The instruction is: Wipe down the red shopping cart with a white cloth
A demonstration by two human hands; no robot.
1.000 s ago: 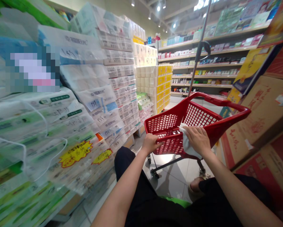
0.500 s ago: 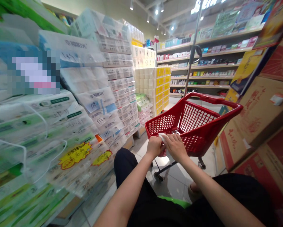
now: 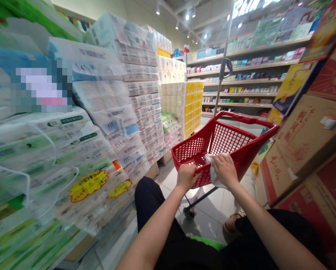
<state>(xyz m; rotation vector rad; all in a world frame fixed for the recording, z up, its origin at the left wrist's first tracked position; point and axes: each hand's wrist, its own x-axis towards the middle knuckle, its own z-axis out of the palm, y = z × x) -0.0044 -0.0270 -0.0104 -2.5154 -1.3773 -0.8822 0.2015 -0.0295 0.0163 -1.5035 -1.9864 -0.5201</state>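
A red plastic shopping cart [image 3: 241, 129] stands tilted in the aisle just ahead of me. My left hand [image 3: 187, 177] is closed round the near rim of its basket. To its right, my right hand [image 3: 225, 169] presses a white cloth [image 3: 212, 174] against the same rim, fingers curled over the cloth. The cloth hangs down the outside of the basket below my palm. Inside, the basket looks bare. My dark-trousered knees are below my arms.
Stacked packs of toilet paper [image 3: 114, 112] with yellow price tags [image 3: 89, 184] wall the left side. Brown and red cartons [image 3: 308, 146] are piled on the right. Shelves of goods [image 3: 241, 75] cross the aisle's far end. A metal pole [image 3: 223, 62] rises behind the cart.
My right hand with the cloth slid left along the rim until it met my left hand, then moved back to the right. The cart shifted slightly.
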